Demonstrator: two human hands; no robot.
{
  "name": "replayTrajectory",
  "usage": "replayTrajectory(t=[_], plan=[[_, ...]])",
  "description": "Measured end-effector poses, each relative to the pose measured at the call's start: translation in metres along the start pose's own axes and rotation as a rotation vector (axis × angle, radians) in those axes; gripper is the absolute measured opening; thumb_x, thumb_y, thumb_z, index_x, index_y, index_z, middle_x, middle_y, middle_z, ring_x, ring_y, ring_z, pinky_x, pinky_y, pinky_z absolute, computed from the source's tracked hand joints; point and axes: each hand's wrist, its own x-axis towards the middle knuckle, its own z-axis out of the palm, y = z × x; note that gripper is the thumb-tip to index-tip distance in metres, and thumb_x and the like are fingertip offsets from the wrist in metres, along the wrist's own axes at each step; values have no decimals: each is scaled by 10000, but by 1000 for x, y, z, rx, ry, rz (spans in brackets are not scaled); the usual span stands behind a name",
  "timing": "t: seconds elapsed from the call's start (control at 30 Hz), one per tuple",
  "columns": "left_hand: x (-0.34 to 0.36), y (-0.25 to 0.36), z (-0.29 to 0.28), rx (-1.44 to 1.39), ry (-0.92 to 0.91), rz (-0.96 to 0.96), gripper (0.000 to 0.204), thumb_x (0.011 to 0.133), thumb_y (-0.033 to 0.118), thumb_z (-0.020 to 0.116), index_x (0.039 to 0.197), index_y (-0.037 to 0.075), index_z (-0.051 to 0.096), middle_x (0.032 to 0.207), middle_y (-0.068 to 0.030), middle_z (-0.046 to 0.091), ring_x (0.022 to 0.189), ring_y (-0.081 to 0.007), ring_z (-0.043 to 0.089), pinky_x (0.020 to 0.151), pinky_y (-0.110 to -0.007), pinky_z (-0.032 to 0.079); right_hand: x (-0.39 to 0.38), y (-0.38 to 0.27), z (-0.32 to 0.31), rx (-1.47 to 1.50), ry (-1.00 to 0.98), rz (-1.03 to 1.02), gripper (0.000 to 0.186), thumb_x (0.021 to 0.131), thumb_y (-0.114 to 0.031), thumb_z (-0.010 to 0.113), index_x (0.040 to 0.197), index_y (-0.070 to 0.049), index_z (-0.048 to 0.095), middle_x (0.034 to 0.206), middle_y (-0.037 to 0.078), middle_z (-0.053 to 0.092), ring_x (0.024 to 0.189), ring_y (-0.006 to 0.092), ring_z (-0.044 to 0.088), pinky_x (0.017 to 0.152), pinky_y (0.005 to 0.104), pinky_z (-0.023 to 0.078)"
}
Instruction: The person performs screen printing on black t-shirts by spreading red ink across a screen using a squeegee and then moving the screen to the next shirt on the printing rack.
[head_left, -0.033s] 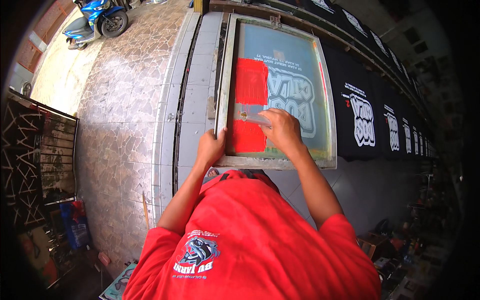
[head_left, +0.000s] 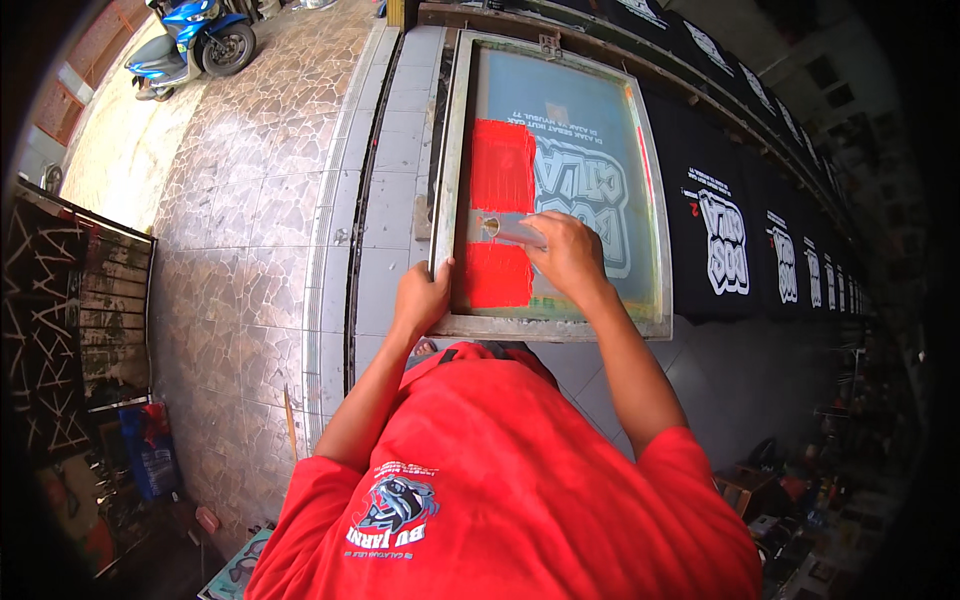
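My left hand (head_left: 425, 295) grips the left side of a screen-printing screen (head_left: 450, 160) in a pale metal frame. My right hand (head_left: 565, 255) is closed on a pale squeegee (head_left: 512, 228), held over the mesh between two bands of red ink, an upper one (head_left: 500, 160) and a lower one (head_left: 497, 275). Reversed white lettering shows on the right part of the bluish mesh (head_left: 580, 180). A metal hinge (head_left: 550, 45) sits at the far edge of the frame. The squeegee's lower edge is too small to make out.
Black shirts (head_left: 675, 150) with white prints lie in a long row on the right. A tiled walkway (head_left: 250, 270) runs along the left. A blue scooter (head_left: 190, 35) stands at the top left. A dark metal gate (head_left: 60, 330) is at the far left.
The screen and both hands sit very slightly lower in the picture, and the squeegee has shifted a little. Both grips look the same.
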Motion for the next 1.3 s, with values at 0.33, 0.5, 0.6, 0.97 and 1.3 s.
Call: replayTrajectory(t=[0.33,0.5,0.6,0.97,1.3], plan=[[-4,8,-2,-7,-15,-26,531,889,417,575,752,-95,579,659,-316,575,660,-473,598,598,-501,453,157,83,19,-143,63,-16,254,744,-151,682,993,-102,679,964,112,670,894,333,635,762,421,517],[-6,8,-3,-21,-18,-60,530,894,425,569,763,-88,573,675,-315,579,674,-475,596,602,-501,451,150,97,65,-164,140,-111,240,726,-100,667,964,-129,680,971,104,656,899,320,634,782,426,527],[-6,3,0,-36,-26,-76,531,898,425,566,747,-84,562,673,-314,576,672,-477,593,603,-503,449,140,91,61,-181,69,-110,243,714,-132,678,957,-125,680,942,120,665,886,315,640,771,420,527],[-3,3,1,-7,9,-4,513,910,407,568,734,-75,547,589,-251,531,552,-374,528,539,-473,398,125,62,1,-101,-373,21,310,658,-223,742,942,-110,693,891,164,685,867,346,650,769,432,518],[-4,12,-5,-2,-39,-36,532,904,418,567,748,-91,558,668,-317,570,679,-473,591,611,-495,447,96,62,22,-91,32,-39,218,732,-154,682,945,-120,654,887,112,661,849,325,645,726,440,517]])
